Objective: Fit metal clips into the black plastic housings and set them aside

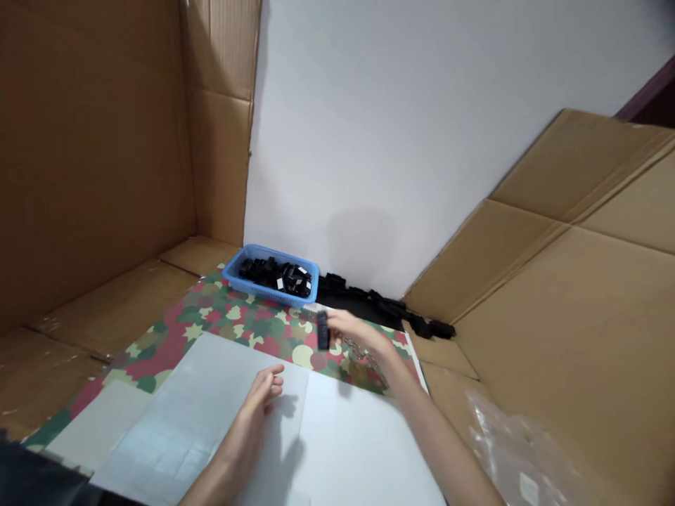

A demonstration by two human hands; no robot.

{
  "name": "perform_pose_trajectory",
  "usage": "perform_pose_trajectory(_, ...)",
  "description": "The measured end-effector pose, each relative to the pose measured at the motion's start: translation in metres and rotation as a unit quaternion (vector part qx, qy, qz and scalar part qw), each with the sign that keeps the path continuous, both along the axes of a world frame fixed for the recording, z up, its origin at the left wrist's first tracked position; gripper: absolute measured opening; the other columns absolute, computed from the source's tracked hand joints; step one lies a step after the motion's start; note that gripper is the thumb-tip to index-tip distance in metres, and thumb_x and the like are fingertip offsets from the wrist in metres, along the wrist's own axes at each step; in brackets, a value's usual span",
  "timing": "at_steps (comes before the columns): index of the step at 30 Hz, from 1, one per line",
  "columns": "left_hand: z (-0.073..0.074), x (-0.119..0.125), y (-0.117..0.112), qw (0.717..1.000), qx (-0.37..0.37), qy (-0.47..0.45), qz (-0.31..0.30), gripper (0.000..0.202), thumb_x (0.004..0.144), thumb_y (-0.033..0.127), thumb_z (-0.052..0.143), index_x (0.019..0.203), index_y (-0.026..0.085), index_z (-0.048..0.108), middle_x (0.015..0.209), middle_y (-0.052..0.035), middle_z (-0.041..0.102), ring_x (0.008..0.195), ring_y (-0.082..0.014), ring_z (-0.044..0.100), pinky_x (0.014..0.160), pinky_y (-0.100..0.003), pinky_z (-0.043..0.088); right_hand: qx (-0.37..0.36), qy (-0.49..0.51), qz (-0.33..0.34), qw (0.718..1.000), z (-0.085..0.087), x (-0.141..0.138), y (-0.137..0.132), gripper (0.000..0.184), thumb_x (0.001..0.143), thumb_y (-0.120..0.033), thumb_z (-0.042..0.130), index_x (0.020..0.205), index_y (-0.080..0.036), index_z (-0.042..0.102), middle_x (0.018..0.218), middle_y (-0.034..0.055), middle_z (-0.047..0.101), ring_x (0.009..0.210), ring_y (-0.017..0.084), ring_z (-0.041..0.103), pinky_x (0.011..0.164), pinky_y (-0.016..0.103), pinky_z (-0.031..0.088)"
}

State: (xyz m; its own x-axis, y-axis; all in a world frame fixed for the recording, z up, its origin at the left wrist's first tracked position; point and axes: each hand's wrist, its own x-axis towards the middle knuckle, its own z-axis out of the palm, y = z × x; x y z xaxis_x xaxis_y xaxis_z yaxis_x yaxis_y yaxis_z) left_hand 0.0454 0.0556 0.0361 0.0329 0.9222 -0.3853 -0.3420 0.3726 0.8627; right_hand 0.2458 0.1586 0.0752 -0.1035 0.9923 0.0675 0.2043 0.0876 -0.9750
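Note:
My right hand [342,326] is closed on a small black rectangular piece [323,330], held upright above the patterned sheet; its exact kind cannot be made out. Something thin and chain-like [363,351] shows under the right wrist, blurred. My left hand [264,390] hovers over the white sheets [226,379] with its fingers apart and loosely bent, and nothing shows in it. Beyond both hands, a blue plastic basket [271,294] holds several similar black pieces [274,274], some with white labels.
A camouflage-patterned sheet [179,330] covers the surface under the white sheets. Along the white wall [380,126] lie more black pieces [369,299]. Cardboard panels [95,140] stand left and right. Clear plastic bags [517,450] lie at the lower right.

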Motion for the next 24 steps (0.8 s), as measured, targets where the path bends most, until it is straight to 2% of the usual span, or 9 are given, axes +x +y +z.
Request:
perform_pose_trajectory(2,-0.001,0.016,-0.002,0.995,-0.017,-0.094,-0.011,0.041,0.069,0.053,0.069,0.092,0.020,0.070,0.087,-0.0037,0.062,0.092,-0.0226,0.057,0.083,-0.031,0.042,-0.103,-0.046,0.142,0.984,-0.010,-0.019,-0.021,0.014,0.073,-0.020,0.070,0.065,-0.015,0.059,0.053,-0.0028,0.059,0.045,0.011,0.055,0.043,0.022,0.043)
perform_pose_trajectory(5,0.003,0.026,-0.010,0.979,-0.002,-0.206,-0.010,0.028,0.074,0.043,0.071,0.079,0.015,0.069,0.076,-0.0037,0.064,0.077,-0.0179,0.058,0.073,-0.026,0.045,-0.199,-0.082,0.301,0.929,-0.015,-0.039,-0.043,0.016,0.076,-0.021,0.064,0.068,-0.018,0.051,0.051,-0.0045,0.058,0.047,0.011,0.055,0.045,0.021,0.042)
perform_pose_trajectory(7,0.008,0.022,-0.013,0.965,-0.047,-0.257,0.024,0.021,0.083,0.031,0.063,0.075,0.012,0.068,0.071,-0.0037,0.065,0.067,-0.0143,0.059,0.065,-0.023,0.046,-0.207,-0.085,0.355,0.908,-0.013,-0.046,-0.046,0.015,0.083,-0.026,0.055,0.072,-0.020,0.047,0.058,-0.0045,0.058,0.054,0.010,0.054,0.052,0.021,0.043)
perform_pose_trajectory(10,0.015,0.008,-0.010,0.936,-0.139,-0.314,0.083,0.025,0.093,0.014,0.046,0.080,0.008,0.067,0.072,-0.0052,0.068,0.061,-0.0108,0.062,0.057,-0.021,0.049,-0.142,-0.131,0.377,0.906,-0.010,-0.049,-0.036,0.022,0.088,-0.030,0.047,0.070,-0.019,0.054,0.067,-0.0022,0.058,0.062,0.010,0.056,0.061,0.022,0.046)
perform_pose_trajectory(13,0.017,-0.006,-0.003,0.912,-0.190,-0.344,0.112,0.026,0.095,0.010,0.040,0.085,0.008,0.064,0.070,-0.0049,0.069,0.056,-0.0107,0.065,0.050,-0.020,0.051,-0.059,-0.240,0.315,0.916,-0.015,-0.051,-0.015,0.024,0.090,-0.031,0.045,0.075,-0.019,0.060,0.071,-0.0012,0.061,0.070,0.013,0.060,0.068,0.023,0.047)
perform_pose_trajectory(16,0.014,-0.018,0.000,0.893,-0.225,-0.371,0.116,0.025,0.096,0.014,0.039,0.088,0.008,0.062,0.063,-0.0031,0.067,0.051,-0.0118,0.064,0.046,-0.022,0.053,-0.006,-0.323,0.158,0.933,-0.029,-0.053,0.008,0.026,0.093,-0.028,0.035,0.093,-0.018,0.059,0.086,0.0043,0.062,0.084,0.018,0.059,0.077,0.028,0.044)
perform_pose_trajectory(19,0.011,-0.025,-0.004,0.879,-0.241,-0.398,0.103,0.025,0.096,0.016,0.039,0.090,0.007,0.062,0.063,-0.0042,0.066,0.052,-0.0129,0.065,0.045,-0.023,0.053,0.028,-0.400,0.022,0.916,-0.045,-0.055,0.027,0.029,0.092,-0.019,0.032,0.108,-0.014,0.055,0.103,0.0143,0.058,0.097,0.026,0.054,0.084,0.037,0.039)
perform_pose_trajectory(21,0.011,-0.026,-0.007,0.873,-0.253,-0.404,0.099,0.025,0.096,0.016,0.039,0.089,0.007,0.062,0.062,-0.0046,0.065,0.051,-0.0132,0.065,0.045,-0.023,0.053,0.043,-0.434,-0.016,0.900,-0.055,-0.056,0.036,0.030,0.088,-0.015,0.036,0.111,-0.013,0.056,0.105,0.0167,0.056,0.098,0.028,0.053,0.084,0.038,0.038)
perform_pose_trajectory(24,0.012,-0.027,-0.009,0.870,-0.264,-0.404,0.104,0.024,0.096,0.016,0.040,0.087,0.008,0.061,0.060,-0.0044,0.064,0.049,-0.0126,0.064,0.045,-0.023,0.052,0.064,-0.455,-0.031,0.888,-0.064,-0.055,0.042,0.026,0.083,-0.010,0.041,0.098,-0.016,0.061,0.100,0.0146,0.059,0.098,0.027,0.054,0.084,0.035,0.038)
